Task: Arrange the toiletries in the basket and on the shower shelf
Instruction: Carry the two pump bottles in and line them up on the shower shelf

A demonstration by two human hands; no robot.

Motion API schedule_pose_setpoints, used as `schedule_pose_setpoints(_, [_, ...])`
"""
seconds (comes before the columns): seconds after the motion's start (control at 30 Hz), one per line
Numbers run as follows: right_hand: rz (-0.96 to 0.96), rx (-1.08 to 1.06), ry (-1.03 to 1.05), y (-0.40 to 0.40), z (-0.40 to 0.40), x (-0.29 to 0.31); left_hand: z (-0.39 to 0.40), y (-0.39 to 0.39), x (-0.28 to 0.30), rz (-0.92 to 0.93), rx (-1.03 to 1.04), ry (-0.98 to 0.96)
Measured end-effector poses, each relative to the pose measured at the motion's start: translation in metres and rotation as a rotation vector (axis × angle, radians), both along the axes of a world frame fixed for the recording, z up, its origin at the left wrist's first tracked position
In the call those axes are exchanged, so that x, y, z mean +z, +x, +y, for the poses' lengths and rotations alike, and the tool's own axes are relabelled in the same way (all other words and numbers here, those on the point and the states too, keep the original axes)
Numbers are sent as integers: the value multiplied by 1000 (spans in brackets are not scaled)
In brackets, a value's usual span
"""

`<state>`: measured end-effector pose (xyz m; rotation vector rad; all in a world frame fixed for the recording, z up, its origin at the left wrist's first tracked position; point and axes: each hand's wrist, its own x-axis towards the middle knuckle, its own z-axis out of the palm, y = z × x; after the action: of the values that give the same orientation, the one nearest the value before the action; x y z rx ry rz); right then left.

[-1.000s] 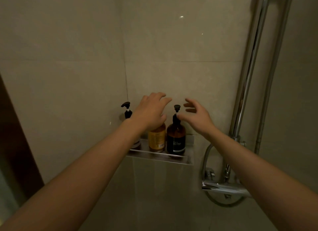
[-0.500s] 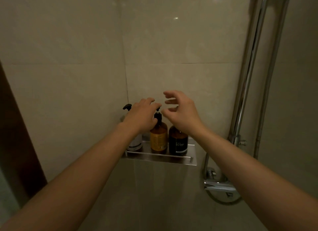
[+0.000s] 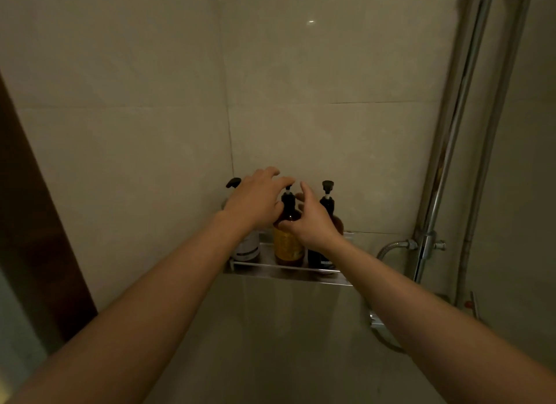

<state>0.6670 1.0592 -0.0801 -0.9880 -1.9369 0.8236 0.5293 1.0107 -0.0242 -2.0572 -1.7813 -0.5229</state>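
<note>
A metal shower shelf is fixed in the tiled corner and carries three pump bottles. An amber bottle with a yellow label stands in the middle. To its left is a pale bottle, to its right a dark brown bottle. My left hand reaches over the amber bottle, fingers curled on its black pump head and thumb at the neck. My right hand grips the amber bottle's shoulder from the right and hides most of the dark bottle's body. No basket is in view.
Chrome shower riser pipes run up the wall at the right, with a hose and a mixer valve below them. A dark wooden door frame borders the left side.
Both hands have closed in on the middle amber bottle. My right hand moved left and down off the dark bottle, so that bottle's pump now shows. The view has shifted a little.
</note>
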Motion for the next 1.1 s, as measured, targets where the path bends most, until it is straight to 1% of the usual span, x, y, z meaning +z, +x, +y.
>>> schedule_pose_setpoints(0.2, [-83,9,5,-6,7,5,2,-1,4,-32,-24,0])
schedule_pose_setpoints(0.33, [-100,11,-27,-7,9,7,2,-6,8,-99,-2,-36])
schedule_pose_setpoints(0.43, [-145,21,-48,-8,11,10,0,-9,11,-117,21,-43])
schedule_pose_setpoints(0.6, [-276,64,-29,-9,15,17,-1,-8,17,-80,39,-52])
schedule_pose_setpoints(0.7, [-376,84,19,-12,17,22,-1,-6,24,-42,20,-51])
schedule_pose_setpoints(0.8, [-425,122,51,-11,22,26,-3,-5,28,-7,15,-96])
schedule_pose_setpoints(0.93, [-531,107,120,-15,27,23,-4,-8,27,23,16,-115])
schedule_pose_setpoints(1.0, [-538,114,147,-18,29,19,-4,-11,22,47,10,-140])
schedule_pose_setpoints(1.1, [-524,139,146,-21,32,17,-8,-17,13,32,19,-152])
